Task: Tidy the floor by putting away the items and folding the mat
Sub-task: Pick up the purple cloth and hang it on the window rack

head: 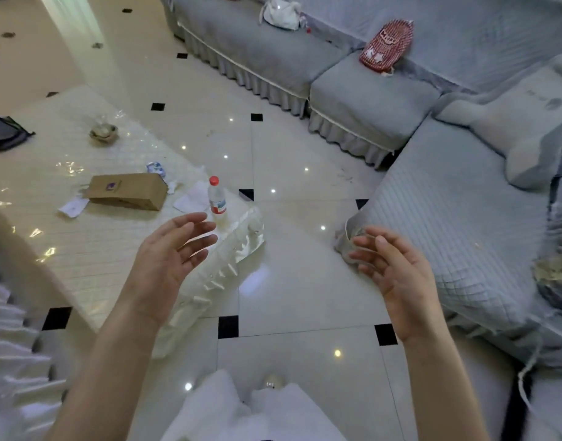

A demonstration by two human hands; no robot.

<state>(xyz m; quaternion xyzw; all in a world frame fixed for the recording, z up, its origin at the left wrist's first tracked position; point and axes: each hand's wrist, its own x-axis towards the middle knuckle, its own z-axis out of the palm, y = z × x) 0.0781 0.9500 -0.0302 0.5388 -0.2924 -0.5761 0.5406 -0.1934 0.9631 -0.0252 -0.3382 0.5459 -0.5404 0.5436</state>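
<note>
Both hands, left (169, 253) and right (397, 275), hover spread and empty above glossy tiles. A clear plastic bottle (216, 198) stands upright at the quilted mat's (82, 249) satin-frilled corner, just beyond the left fingertips (206, 229); a flat cardboard box (126, 190) lies further in.

A red patterned bag (386, 47) leans on the grey sofa (368, 100).
</note>
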